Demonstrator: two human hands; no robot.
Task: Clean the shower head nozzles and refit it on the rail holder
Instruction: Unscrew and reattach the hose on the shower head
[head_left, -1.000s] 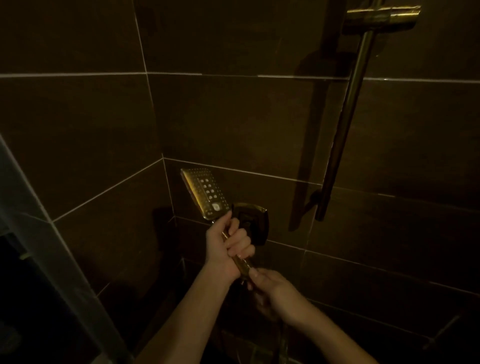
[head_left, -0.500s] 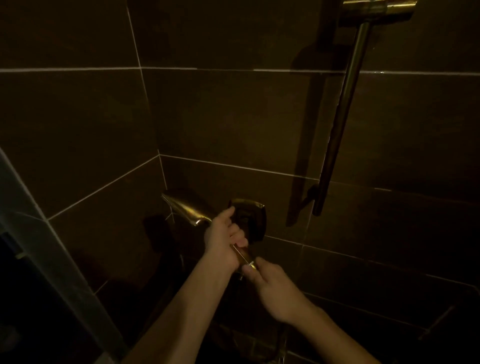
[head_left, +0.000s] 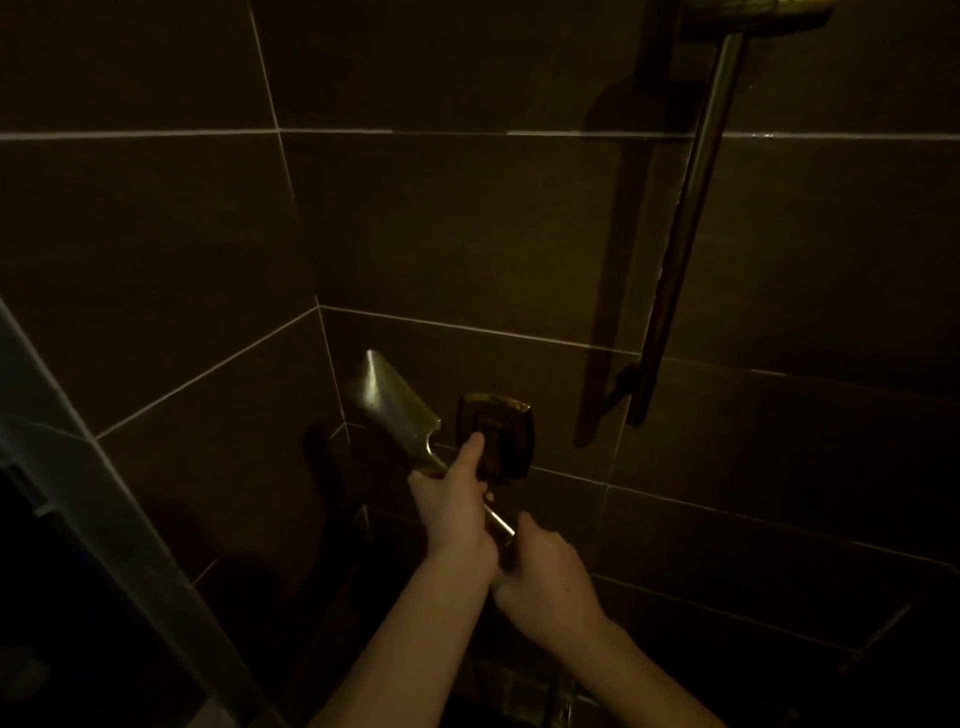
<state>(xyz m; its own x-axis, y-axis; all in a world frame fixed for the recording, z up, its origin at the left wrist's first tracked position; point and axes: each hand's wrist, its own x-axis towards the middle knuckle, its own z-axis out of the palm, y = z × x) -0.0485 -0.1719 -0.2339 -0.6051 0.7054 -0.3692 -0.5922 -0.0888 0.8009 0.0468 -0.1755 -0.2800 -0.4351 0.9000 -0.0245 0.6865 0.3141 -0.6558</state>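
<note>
In a dim, dark-tiled shower, my left hand (head_left: 454, 506) grips the handle of a brass rectangular shower head (head_left: 389, 402). The head's smooth back faces me and its nozzle face is turned away, out of sight. My right hand (head_left: 545, 574) is closed around the lower end of the handle, where the hose joins. The slide rail (head_left: 680, 234) runs up the wall at the right, and its holder (head_left: 753, 15) sits at the top edge of the frame, far above both hands.
A square brass mixer valve (head_left: 501, 434) is mounted on the wall right behind my left hand. A glass door edge (head_left: 78, 493) slants down the left side. The hose (head_left: 558, 691) hangs in shadow below my right hand.
The shower head has rotated in my hands: its nozzle face showed a second ago, then its edge, and now its back. My right hand has closed in on the handle's lower end.
</note>
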